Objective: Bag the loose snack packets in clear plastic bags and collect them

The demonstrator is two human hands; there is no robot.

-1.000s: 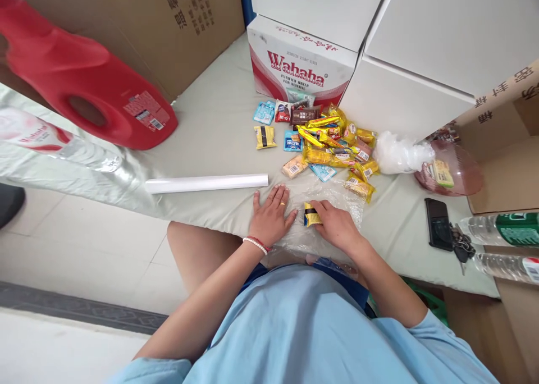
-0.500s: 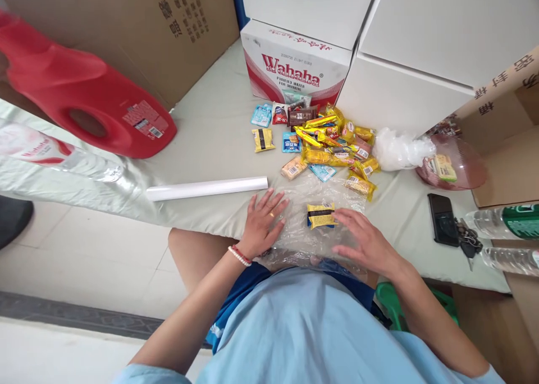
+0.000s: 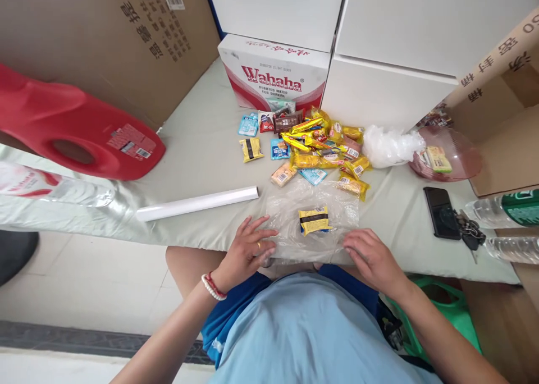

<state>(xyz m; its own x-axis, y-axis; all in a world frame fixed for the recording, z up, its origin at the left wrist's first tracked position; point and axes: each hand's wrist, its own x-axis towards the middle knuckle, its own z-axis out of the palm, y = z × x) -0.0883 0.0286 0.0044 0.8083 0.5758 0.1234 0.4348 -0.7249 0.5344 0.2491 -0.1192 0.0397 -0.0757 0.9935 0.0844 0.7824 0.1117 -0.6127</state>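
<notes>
A clear plastic sheet (image 3: 290, 210) lies at the table's near edge with a yellow snack packet with a black band (image 3: 314, 220) on its middle. My left hand (image 3: 246, 250) grips the sheet's near left corner, fingers curled over the edge. My right hand (image 3: 373, 257) holds the near right corner. Beyond the sheet lies a pile of wrapped snacks (image 3: 322, 145), mostly yellow, with blue and brown packets among them.
A white roll (image 3: 197, 203) lies left of the sheet. A red jug (image 3: 76, 131) and a water bottle (image 3: 54, 186) lie far left. A Wahaha box (image 3: 273, 72) and white boxes stand behind. A phone (image 3: 441, 219), keys (image 3: 469, 235), bottles (image 3: 511, 207), pink bowl (image 3: 452, 159) are right.
My right hand let go of the yellow packet, which now lies on the sheet. Both hands drew back to the sheet's near corners at the table edge.
</notes>
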